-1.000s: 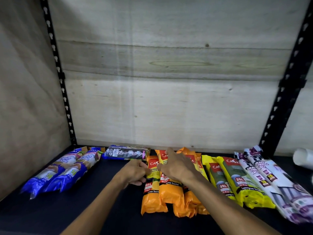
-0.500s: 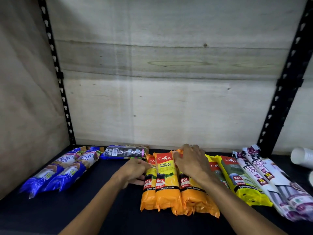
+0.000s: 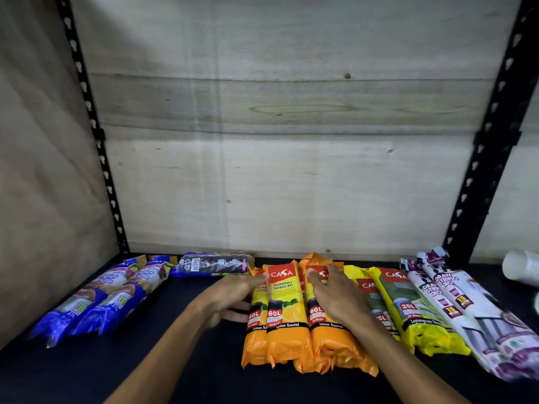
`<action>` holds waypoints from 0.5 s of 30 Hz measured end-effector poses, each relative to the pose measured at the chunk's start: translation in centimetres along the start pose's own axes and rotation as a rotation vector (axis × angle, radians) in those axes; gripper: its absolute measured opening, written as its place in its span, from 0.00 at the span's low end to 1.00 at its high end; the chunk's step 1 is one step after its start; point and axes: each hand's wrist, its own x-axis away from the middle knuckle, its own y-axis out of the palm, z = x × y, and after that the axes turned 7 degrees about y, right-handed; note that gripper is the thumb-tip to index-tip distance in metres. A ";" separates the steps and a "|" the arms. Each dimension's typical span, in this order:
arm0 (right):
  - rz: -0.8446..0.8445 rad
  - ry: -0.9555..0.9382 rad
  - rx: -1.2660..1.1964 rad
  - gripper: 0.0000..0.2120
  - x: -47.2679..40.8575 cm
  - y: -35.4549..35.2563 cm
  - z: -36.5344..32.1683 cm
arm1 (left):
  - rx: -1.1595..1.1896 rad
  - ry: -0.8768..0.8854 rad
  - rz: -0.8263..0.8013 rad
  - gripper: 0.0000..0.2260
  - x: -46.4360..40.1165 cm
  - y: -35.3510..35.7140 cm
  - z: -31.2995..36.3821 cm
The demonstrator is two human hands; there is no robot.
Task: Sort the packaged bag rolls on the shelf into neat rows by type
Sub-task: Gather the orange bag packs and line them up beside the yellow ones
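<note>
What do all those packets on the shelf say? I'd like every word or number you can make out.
"CASA", "DEGRADABLE GARBAGE BAG", "60L", "Lemon Scented": orange packets.
"25L", part of "CASA": yellow packets.
"DRAW STRING BAG", "15": white and purple packets.
"18", "27L": blue packets; their big word is upside down and unclear.
Dark packet at the back: barcode only, text too small.
Fine print everywhere: blurred.

Two handle-bag packs (image 3: 99, 298) at the shelf's (image 3: 145, 374) left, one pack (image 3: 214, 263) far behind, 60L packs (image 3: 284, 319) in the middle, 25L packs (image 3: 408, 310) right, drawstring packs (image 3: 466, 310) farthest right
</note>
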 end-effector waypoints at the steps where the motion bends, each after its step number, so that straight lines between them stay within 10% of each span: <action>1: 0.000 0.005 -0.003 0.34 0.0 0.1 0.0 | -0.022 0.009 -0.014 0.24 0.0 0.2 0.1; 6: -0.014 0.005 0.014 0.36 -0.2 0.2 0.3 | -0.099 0.035 -0.039 0.42 -0.3 1.3 0.6; 15: 0.008 0.003 0.124 0.36 -1.3 -0.1 0.0 | -0.179 0.074 -0.038 0.36 0.1 0.4 0.4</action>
